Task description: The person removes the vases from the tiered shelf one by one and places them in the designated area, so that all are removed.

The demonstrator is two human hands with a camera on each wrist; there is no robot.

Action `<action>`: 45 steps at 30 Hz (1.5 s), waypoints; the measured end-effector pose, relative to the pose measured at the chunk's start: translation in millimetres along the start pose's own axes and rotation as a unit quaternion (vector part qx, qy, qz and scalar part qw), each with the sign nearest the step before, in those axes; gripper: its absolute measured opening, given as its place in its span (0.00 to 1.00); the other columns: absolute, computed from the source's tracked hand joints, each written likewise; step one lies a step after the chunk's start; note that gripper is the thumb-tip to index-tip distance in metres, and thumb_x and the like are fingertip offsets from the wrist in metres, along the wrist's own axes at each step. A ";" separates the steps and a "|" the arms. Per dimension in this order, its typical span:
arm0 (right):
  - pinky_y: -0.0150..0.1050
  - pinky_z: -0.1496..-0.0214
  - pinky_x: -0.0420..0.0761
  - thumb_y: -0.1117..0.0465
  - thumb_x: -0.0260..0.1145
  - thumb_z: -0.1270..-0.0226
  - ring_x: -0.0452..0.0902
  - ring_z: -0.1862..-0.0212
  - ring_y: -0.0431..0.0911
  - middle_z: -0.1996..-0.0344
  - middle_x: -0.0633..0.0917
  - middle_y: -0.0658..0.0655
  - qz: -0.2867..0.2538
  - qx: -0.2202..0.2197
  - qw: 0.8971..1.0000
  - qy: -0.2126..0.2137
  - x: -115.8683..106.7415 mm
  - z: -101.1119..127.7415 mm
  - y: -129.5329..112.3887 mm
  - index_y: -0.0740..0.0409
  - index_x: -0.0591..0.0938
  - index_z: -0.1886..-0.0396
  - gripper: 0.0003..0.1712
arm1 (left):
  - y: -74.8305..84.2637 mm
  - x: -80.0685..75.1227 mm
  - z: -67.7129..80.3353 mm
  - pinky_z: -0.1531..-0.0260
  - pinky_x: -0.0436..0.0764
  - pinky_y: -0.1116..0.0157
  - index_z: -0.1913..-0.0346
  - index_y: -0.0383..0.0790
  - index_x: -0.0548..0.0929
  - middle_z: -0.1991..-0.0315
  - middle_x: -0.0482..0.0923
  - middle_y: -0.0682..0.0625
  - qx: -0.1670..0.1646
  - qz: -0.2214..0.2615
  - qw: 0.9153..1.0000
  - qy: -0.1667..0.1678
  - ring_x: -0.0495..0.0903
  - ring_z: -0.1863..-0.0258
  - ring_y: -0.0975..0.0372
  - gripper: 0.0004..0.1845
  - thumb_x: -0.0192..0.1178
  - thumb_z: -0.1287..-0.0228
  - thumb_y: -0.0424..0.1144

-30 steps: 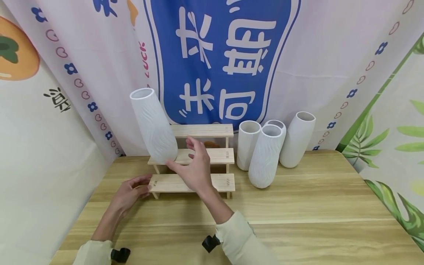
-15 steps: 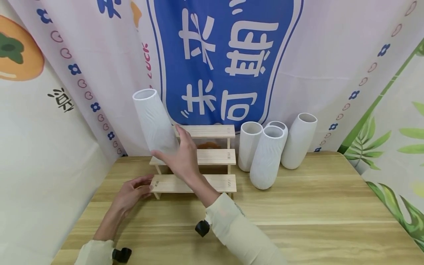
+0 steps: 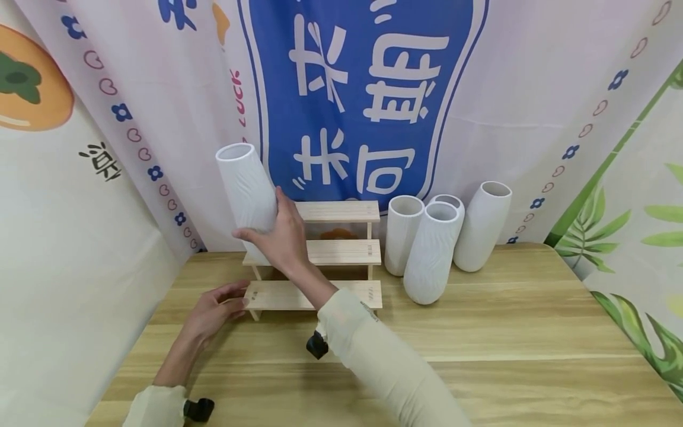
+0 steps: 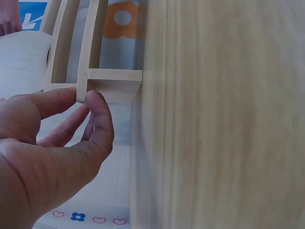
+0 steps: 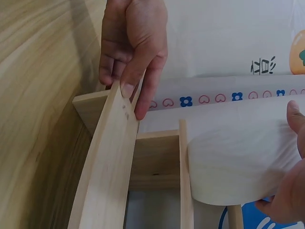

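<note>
A tall white vase with a wavy relief stands at the left end of the middle tier of a three-tier wooden stand. My right hand grips its lower half, thumb on the left side and fingers round the right. In the right wrist view, the vase has its base against the middle board. With thumb and fingers, my left hand pinches the left end of the lowest board; the left wrist view shows that board end between the thumb and fingers of the left hand.
Several more white vases stand close together right of the stand, among them a ribbed one and a smooth one. The stand is on a wood-grain table. Printed cloth hangs behind the table.
My right hand has moved left and up from beside the vase's base and now wraps round the vase. The vase stays at the same spot. My left hand keeps its hold.
</note>
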State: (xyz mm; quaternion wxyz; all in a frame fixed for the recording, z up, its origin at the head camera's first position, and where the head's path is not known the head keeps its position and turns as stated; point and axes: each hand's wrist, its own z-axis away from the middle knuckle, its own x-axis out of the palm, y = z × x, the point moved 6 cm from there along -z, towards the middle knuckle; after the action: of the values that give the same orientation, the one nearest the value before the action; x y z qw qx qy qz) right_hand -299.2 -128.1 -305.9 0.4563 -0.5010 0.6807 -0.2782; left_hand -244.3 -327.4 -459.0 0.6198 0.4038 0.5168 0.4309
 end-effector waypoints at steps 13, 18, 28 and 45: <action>0.51 0.37 0.91 0.44 0.87 0.44 0.85 0.35 0.52 0.29 0.82 0.56 0.032 -0.018 0.999 -0.025 -2.1 -7.5 -0.6 0.48 0.64 0.16 0.61 | -0.5 -0.5 -0.1 0.47 0.89 0.72 0.20 0.29 0.67 0.28 0.69 0.28 0.000 -0.007 1.000 -0.002 0.84 0.51 0.67 0.30 0.59 0.20 0.31; 0.50 0.40 0.92 0.44 0.87 0.45 0.87 0.38 0.52 0.31 0.84 0.56 0.043 -0.016 0.999 -0.019 -8.5 -2.6 -0.2 0.49 0.66 0.17 0.59 | -0.7 0.7 -0.5 0.47 0.89 0.71 0.20 0.29 0.67 0.28 0.70 0.29 -0.002 -0.004 1.000 -0.003 0.84 0.51 0.67 0.30 0.59 0.20 0.31; 0.46 0.45 0.93 0.45 0.89 0.48 0.90 0.43 0.50 0.38 0.89 0.55 0.043 -0.021 0.999 -0.001 -26.4 10.3 1.9 0.50 0.74 0.23 0.54 | 0.0 -0.2 -0.2 0.47 0.90 0.70 0.21 0.29 0.68 0.29 0.70 0.29 -0.003 -0.014 1.000 0.003 0.84 0.52 0.67 0.30 0.59 0.20 0.31; 0.46 0.50 0.94 0.47 0.91 0.54 0.92 0.47 0.51 0.44 0.91 0.57 0.010 -0.031 0.999 0.028 -62.5 34.4 10.2 0.51 0.80 0.28 0.52 | -2.6 0.5 -1.1 0.47 0.90 0.70 0.20 0.30 0.67 0.28 0.71 0.29 -0.012 -0.007 1.000 0.004 0.84 0.52 0.68 0.30 0.59 0.20 0.32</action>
State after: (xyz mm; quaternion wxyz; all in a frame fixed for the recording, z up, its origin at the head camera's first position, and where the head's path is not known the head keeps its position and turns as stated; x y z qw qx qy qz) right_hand -267.5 -63.4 -307.7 0.4243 -0.4998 0.7067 -0.2661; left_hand -245.1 -327.7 -461.8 0.6255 0.3912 0.5169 0.4342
